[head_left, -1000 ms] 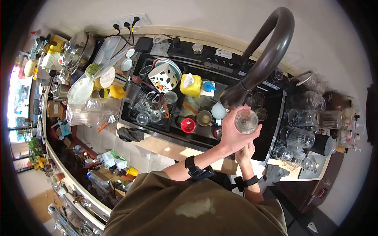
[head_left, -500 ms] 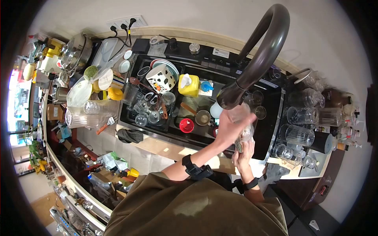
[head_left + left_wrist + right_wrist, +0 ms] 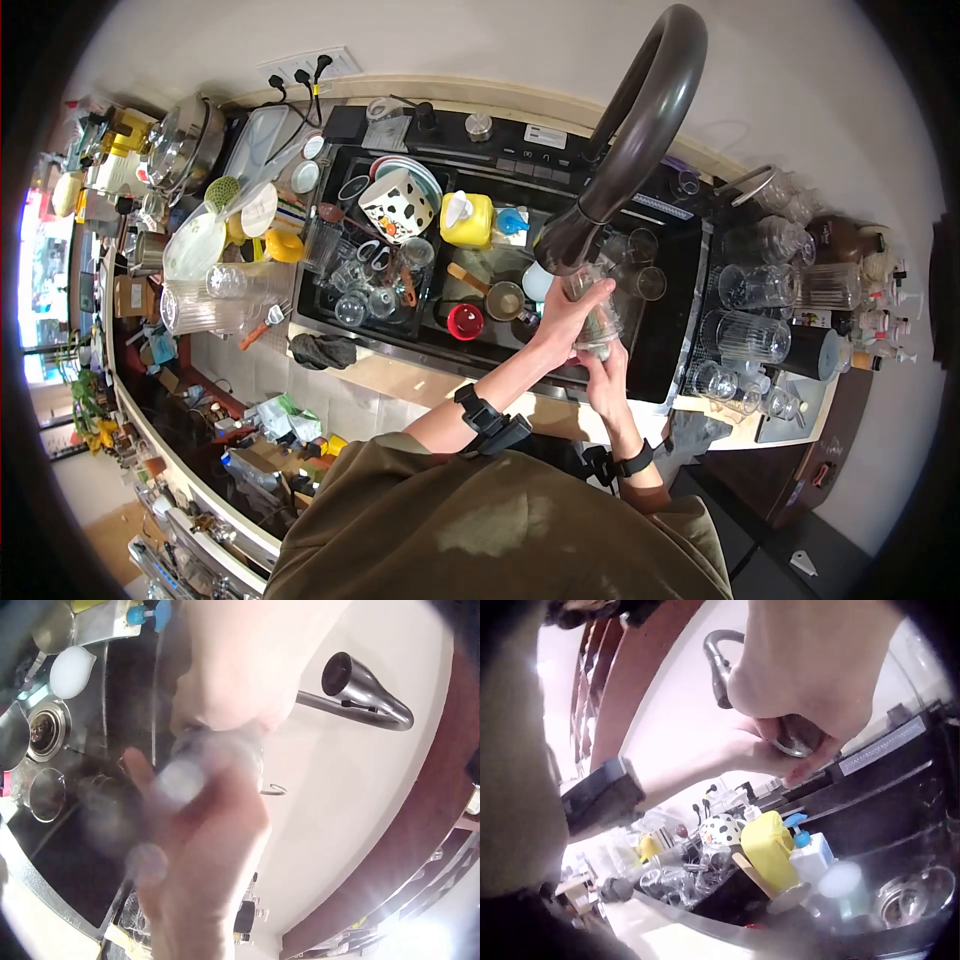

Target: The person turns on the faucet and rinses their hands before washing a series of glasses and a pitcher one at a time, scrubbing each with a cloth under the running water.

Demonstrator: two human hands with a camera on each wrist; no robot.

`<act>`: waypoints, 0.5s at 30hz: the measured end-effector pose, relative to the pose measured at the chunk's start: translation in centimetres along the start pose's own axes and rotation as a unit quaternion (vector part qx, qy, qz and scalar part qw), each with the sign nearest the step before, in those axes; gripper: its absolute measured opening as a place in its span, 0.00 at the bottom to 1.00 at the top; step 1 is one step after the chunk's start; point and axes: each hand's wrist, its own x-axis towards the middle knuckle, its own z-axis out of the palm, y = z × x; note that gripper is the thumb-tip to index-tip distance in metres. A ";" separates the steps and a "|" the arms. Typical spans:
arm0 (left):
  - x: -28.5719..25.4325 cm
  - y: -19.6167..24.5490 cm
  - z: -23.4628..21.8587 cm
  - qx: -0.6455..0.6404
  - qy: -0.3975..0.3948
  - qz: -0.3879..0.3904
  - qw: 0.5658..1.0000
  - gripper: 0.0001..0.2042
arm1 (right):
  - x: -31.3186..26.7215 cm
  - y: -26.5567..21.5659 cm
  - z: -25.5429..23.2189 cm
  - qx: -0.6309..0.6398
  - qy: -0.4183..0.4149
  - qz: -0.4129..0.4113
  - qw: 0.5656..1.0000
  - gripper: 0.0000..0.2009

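Note:
My left hand (image 3: 572, 318) grips a clear drinking glass (image 3: 600, 318) that is held tilted beneath the faucet head (image 3: 568, 248). The right hand (image 3: 608, 378) is at the lower end of the glass with a greenish scouring pad (image 3: 597, 350), which is mostly hidden by fingers. In the left wrist view the right hand (image 3: 202, 855) is blurred and its fingers overlap the glass mouth. Dark material shows inside the glass rim (image 3: 791, 748) in the right wrist view, between both hands.
In the sink stand a yellow bottle (image 3: 467, 220), a red cup (image 3: 465, 321), a small pan (image 3: 505, 300) and a cow-spotted pot (image 3: 397, 207). Several glasses (image 3: 350, 308) crowd the left basin. More glassware (image 3: 752, 337) lines the right counter; the dark faucet neck (image 3: 660, 110) arches overhead.
The glass has tipped from base toward the head camera to lying more sideways, with the left hand turned and lowered slightly. The right hand's pad was plainer half a second ago.

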 end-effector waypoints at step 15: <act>1.0 -0.3 -3.5 -0.173 -0.271 -0.155 0.934 0.21 | 0.7 -3.1 1.7 0.754 0.075 0.240 0.607 0.10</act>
